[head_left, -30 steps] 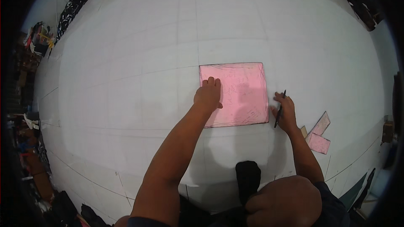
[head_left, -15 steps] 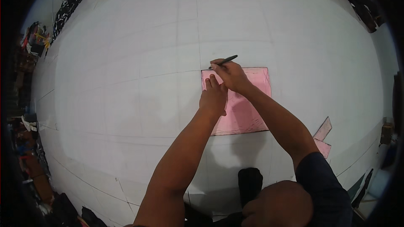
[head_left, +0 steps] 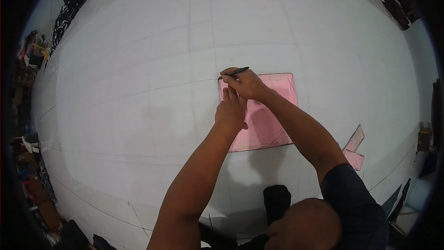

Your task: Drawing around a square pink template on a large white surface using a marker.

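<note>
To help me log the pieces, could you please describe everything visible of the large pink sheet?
The large pink sheet is thin and roughly square, apparently paper or card, with dark edges and dark scribbled markings. It lies flat on the white surface. The left hand rests on its left side; the right forearm crosses above its right part; the black pen, in the grip of the right hand, has its tip by the upper-left corner.

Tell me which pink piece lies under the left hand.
The large, squarish piece lies under the left hand; the narrow strip and small rectangle lie apart, farther right.
</note>
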### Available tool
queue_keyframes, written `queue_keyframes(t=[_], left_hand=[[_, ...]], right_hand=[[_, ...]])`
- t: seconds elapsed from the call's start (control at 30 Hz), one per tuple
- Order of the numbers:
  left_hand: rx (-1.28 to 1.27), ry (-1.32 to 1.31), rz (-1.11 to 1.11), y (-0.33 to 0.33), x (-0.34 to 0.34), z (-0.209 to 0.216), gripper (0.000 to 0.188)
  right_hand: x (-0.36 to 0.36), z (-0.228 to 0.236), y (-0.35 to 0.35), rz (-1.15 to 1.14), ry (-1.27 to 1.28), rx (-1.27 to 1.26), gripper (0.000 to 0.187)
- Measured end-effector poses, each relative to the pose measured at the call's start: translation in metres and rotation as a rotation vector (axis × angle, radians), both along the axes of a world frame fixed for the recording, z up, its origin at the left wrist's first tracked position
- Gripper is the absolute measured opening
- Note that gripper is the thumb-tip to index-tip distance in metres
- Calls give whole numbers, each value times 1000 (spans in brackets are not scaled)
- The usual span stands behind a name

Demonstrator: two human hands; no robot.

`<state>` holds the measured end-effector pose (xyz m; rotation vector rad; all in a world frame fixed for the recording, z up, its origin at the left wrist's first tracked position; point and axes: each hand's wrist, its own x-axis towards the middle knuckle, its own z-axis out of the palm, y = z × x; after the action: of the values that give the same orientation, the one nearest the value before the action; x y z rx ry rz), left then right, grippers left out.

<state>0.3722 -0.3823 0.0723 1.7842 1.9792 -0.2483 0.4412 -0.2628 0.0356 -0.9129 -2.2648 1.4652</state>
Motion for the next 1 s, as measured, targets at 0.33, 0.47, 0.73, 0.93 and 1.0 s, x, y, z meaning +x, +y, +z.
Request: queue_keyframes(t=[0.33,0.47,0.73,0.93,1.0], left_hand=[[17,-79,54,0,4,7,99],[25,-62,52,-1,4,6,115],[-40,14,19,4,6,15,121],[-33,-5,16,3,7,11,121],[-31,-20,29,2,7,10,122]], right_hand=[[125,28,31,-376,-231,-2,32],[142,26,37,-655,-133,-141,32],[149,15,38,-779,-49,-83,33],[148,14,34,-769,-83,1,30],[151,12,35,-756,-105,12,29]])
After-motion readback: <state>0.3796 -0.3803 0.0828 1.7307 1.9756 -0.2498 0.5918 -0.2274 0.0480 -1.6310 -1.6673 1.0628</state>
